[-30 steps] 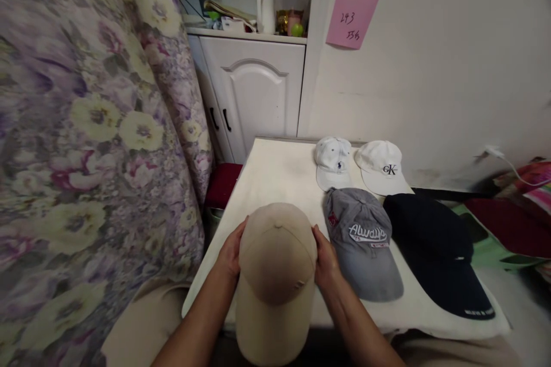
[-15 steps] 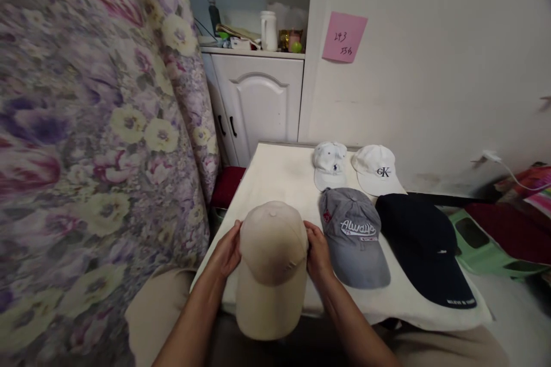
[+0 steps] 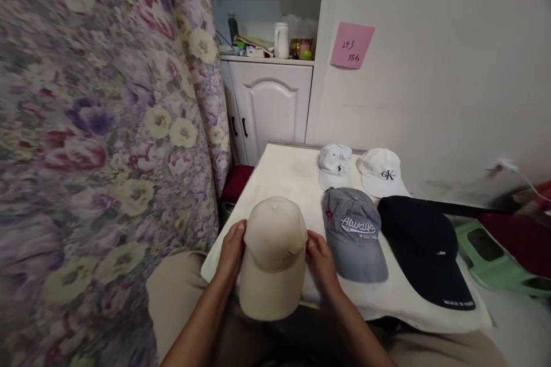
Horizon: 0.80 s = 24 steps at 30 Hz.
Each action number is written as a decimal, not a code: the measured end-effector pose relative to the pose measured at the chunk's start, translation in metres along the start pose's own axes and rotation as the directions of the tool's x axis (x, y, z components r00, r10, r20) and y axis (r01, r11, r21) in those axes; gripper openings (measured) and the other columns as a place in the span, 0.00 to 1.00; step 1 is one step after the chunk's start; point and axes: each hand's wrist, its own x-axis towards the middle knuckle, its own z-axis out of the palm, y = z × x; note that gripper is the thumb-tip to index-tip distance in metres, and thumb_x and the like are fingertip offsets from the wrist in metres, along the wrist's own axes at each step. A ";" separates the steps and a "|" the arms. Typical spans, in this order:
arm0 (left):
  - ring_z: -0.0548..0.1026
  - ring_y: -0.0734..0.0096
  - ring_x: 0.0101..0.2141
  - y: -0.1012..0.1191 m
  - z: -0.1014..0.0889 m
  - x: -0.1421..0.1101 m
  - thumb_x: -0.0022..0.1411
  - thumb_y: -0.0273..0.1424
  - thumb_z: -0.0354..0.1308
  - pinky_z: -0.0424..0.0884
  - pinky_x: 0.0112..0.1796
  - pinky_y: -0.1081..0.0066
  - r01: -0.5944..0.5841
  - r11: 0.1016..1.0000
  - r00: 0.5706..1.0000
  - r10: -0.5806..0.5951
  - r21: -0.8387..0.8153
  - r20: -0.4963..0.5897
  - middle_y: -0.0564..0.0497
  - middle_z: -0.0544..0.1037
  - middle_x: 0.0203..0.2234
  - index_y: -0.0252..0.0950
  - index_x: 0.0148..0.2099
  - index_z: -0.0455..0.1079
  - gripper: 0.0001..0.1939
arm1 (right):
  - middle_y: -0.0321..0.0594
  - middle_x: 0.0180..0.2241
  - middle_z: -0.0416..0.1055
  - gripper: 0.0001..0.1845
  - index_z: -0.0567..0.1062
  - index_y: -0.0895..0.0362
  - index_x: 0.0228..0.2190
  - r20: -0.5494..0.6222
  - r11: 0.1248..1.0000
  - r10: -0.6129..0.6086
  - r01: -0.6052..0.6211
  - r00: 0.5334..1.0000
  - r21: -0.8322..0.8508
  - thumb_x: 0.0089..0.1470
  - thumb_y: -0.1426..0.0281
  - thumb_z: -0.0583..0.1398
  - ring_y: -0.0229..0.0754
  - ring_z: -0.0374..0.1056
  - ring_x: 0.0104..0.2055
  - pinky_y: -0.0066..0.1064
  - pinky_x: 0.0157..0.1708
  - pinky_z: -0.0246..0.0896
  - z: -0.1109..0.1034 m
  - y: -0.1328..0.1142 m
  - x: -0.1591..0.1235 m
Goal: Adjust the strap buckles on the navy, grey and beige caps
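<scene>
A beige baseball cap (image 3: 275,241) is between my hands at the near edge of the table, its brim toward me. My left hand (image 3: 233,246) grips its left side and my right hand (image 3: 319,255) its right side; some fingertips are hidden by the cap. Just right of my right hand lies a grey cap (image 3: 355,235) with "Always" lettering. A large dark navy cap (image 3: 419,246) is beside it. Behind them are a pale cap (image 3: 335,166) with a small dark emblem and a white cap (image 3: 381,171) marked CK.
The caps lie on a cream-covered table (image 3: 284,169). A floral curtain (image 3: 129,155) hangs at left. Behind stands a white cabinet (image 3: 273,106); a pink note (image 3: 352,46) is on the wall. At right is a green stool (image 3: 486,243) with a dark red top.
The beige cap has tipped slightly, its brim drawn up and its crown less foreshortened, with both hands still on it. My view has turned a little to the left.
</scene>
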 end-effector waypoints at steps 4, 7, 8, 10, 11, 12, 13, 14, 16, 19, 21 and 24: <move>0.70 0.49 0.55 -0.004 -0.010 -0.020 0.59 0.44 0.57 0.59 0.58 0.55 -0.015 0.998 0.999 0.017 0.054 -0.033 0.42 0.77 0.51 0.35 0.51 0.75 0.23 | 0.49 0.48 0.77 0.22 0.75 0.54 0.48 0.038 1.000 0.004 -0.004 0.999 -0.010 0.53 0.59 0.63 0.51 0.73 0.50 0.41 0.47 0.69 -0.009 -0.004 -0.017; 0.71 0.48 0.53 -0.007 -0.018 -0.037 0.58 0.45 0.58 0.62 0.57 0.53 0.009 0.998 0.999 -0.006 0.065 -0.050 0.41 0.78 0.50 0.35 0.51 0.74 0.24 | 0.48 0.49 0.77 0.21 0.74 0.54 0.48 0.074 1.000 -0.009 0.010 0.997 -0.022 0.53 0.60 0.64 0.51 0.72 0.52 0.43 0.51 0.67 -0.011 -0.006 -0.023; 0.73 0.48 0.52 -0.007 -0.021 -0.043 0.57 0.45 0.59 0.64 0.55 0.53 0.020 0.998 0.998 -0.017 0.058 -0.056 0.40 0.79 0.48 0.34 0.50 0.74 0.25 | 0.48 0.49 0.77 0.21 0.74 0.54 0.47 0.083 1.000 -0.013 0.015 0.996 -0.021 0.53 0.60 0.64 0.51 0.72 0.52 0.42 0.51 0.67 -0.011 -0.008 -0.024; 0.75 0.49 0.49 -0.008 -0.027 -0.058 0.55 0.46 0.61 0.67 0.53 0.53 0.059 0.998 0.995 -0.059 -0.010 -0.080 0.40 0.80 0.46 0.34 0.49 0.74 0.25 | 0.48 0.48 0.77 0.21 0.74 0.54 0.47 0.098 1.000 -0.020 0.021 0.995 -0.008 0.52 0.60 0.65 0.51 0.73 0.51 0.43 0.51 0.68 -0.010 -0.010 -0.026; 0.75 0.50 0.49 -0.009 -0.029 -0.067 0.54 0.45 0.63 0.68 0.53 0.54 0.086 0.993 0.991 -0.094 -0.075 -0.098 0.40 0.80 0.46 0.34 0.48 0.74 0.25 | 0.48 0.48 0.77 0.21 0.74 0.54 0.46 0.101 1.000 -0.022 0.022 0.995 0.000 0.52 0.60 0.65 0.51 0.73 0.50 0.43 0.51 0.68 -0.009 -0.011 -0.027; 0.76 0.52 0.48 -0.009 -0.032 -0.076 0.52 0.44 0.66 0.68 0.52 0.56 0.119 0.981 0.983 -0.139 -0.156 -0.119 0.42 0.80 0.45 0.35 0.48 0.74 0.24 | 0.48 0.48 0.77 0.21 0.74 0.55 0.46 0.102 1.000 -0.023 0.022 0.995 0.009 0.52 0.60 0.65 0.51 0.73 0.50 0.43 0.52 0.68 -0.009 -0.013 -0.028; 0.76 0.54 0.47 -0.008 -0.034 -0.087 0.50 0.42 0.68 0.69 0.52 0.59 0.152 0.959 0.972 -0.189 -0.239 -0.139 0.43 0.80 0.44 0.36 0.47 0.74 0.24 | 0.48 0.48 0.77 0.21 0.74 0.55 0.46 0.097 1.000 -0.024 0.022 0.995 0.016 0.52 0.61 0.65 0.51 0.73 0.50 0.44 0.52 0.67 -0.008 -0.014 -0.029; 0.76 0.57 0.46 -0.008 -0.035 -0.097 0.49 0.40 0.70 0.70 0.51 0.62 0.182 0.935 0.959 -0.238 -0.306 -0.154 0.46 0.80 0.43 0.37 0.47 0.74 0.24 | 0.48 0.48 0.77 0.20 0.74 0.55 0.46 0.087 1.000 -0.024 0.023 0.996 0.022 0.52 0.61 0.65 0.51 0.73 0.50 0.44 0.52 0.67 -0.008 -0.015 -0.030; 0.77 0.63 0.42 -0.007 -0.036 -0.118 0.47 0.36 0.72 0.72 0.47 0.67 0.242 0.879 0.932 -0.329 -0.411 -0.154 0.49 0.81 0.38 0.38 0.46 0.75 0.23 | 0.49 0.47 0.78 0.20 0.75 0.55 0.45 0.058 0.999 -0.024 0.022 0.998 0.029 0.51 0.61 0.66 0.52 0.73 0.51 0.45 0.52 0.67 -0.007 -0.017 -0.032; 0.78 0.66 0.39 -0.007 -0.037 -0.140 0.43 0.31 0.74 0.74 0.45 0.70 0.329 0.776 0.902 -0.427 -0.539 -0.064 0.50 0.81 0.34 0.37 0.40 0.76 0.20 | 0.49 0.48 0.77 0.20 0.75 0.55 0.45 0.030 0.999 -0.021 0.020 0.999 0.027 0.51 0.61 0.66 0.53 0.73 0.51 0.46 0.53 0.67 -0.006 -0.018 -0.034; 0.78 0.66 0.39 -0.009 -0.038 -0.149 0.43 0.29 0.74 0.75 0.45 0.70 0.370 0.719 0.886 -0.464 -0.588 -0.009 0.49 0.81 0.34 0.35 0.37 0.77 0.16 | 0.49 0.48 0.77 0.20 0.75 0.55 0.45 0.031 0.999 -0.019 0.019 0.999 0.026 0.51 0.61 0.66 0.53 0.73 0.52 0.46 0.54 0.66 -0.006 -0.019 -0.035; 0.80 0.64 0.37 -0.013 -0.039 -0.159 0.46 0.26 0.72 0.76 0.44 0.70 0.450 0.639 0.843 -0.535 -0.624 0.061 0.48 0.81 0.32 0.34 0.34 0.78 0.10 | 0.49 0.49 0.77 0.20 0.74 0.55 0.45 0.051 0.999 -0.013 0.011 0.999 0.030 0.52 0.61 0.65 0.53 0.72 0.52 0.46 0.54 0.65 -0.007 -0.020 -0.035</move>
